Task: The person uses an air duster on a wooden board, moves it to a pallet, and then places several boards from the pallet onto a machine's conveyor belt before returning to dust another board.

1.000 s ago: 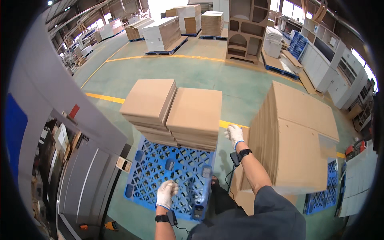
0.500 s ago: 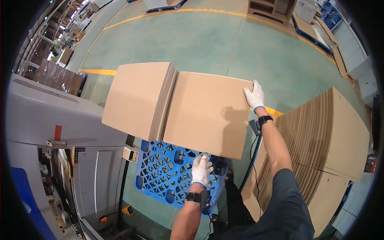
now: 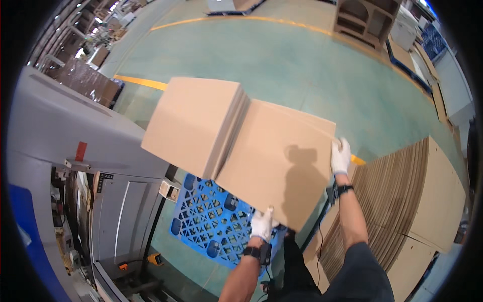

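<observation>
My gloved right hand point(image 3: 340, 157) grips the right edge of a flat brown cardboard sheet point(image 3: 271, 156), near its far right corner. At the near edge of that sheet, my gloved left hand point(image 3: 262, 224) holds on with its thumb on top and the fingers hidden beneath. The sheet lies turned a little beside a taller stack of cardboard sheets point(image 3: 196, 121) on the left. A second edge shows along its far right side; how many sheets lie below I cannot tell. Under the cardboard is a blue plastic pallet point(image 3: 206, 226).
A tall stack of folded cardboard point(image 3: 392, 201) stands close on my right. To the left is a grey machine point(image 3: 100, 131) with an opening in its side. Brown wooden shelving point(image 3: 365, 22) stands far off, past a yellow floor line point(image 3: 282, 22).
The sheet has turned clockwise, its right side coming nearer to me. My right hand has come down with it, and my left hand has closed on the near edge. The view has shifted too.
</observation>
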Tool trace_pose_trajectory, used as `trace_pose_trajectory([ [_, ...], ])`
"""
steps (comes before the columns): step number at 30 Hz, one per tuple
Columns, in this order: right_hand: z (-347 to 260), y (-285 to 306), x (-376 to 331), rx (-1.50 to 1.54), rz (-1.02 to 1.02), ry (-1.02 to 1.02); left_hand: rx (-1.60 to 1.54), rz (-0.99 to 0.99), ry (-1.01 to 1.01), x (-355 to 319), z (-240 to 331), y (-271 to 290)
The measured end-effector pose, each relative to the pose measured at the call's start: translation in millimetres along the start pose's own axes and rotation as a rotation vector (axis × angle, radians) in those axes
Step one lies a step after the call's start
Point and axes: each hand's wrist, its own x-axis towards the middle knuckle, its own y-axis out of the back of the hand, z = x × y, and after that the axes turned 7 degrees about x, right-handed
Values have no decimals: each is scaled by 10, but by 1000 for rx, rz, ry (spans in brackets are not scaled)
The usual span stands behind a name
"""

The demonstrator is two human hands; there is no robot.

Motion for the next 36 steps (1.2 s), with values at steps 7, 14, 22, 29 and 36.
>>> trace_pose_trajectory([
  [7, 405, 1132, -1755, 1083, -318, -908, -50, -182, 5, -1040, -1321, 817],
  [14, -972, 1542, -3432, 892, -578, -451, -374, -297, -1, -2241, -3065, 1815],
  [22, -3186, 1892, -5346, 731, -1042, 13, -917, -281, -92, -3486, -3210, 3039],
  [29, -4381, 2339, -6756, 1041, -1334, 503, -1220, 96, -554, -4614, -2383, 4742],
  [36, -5108, 2671, -7552, 725, -1611, 1822, -1299, -93, -975, -5225, -3158, 5210],
])
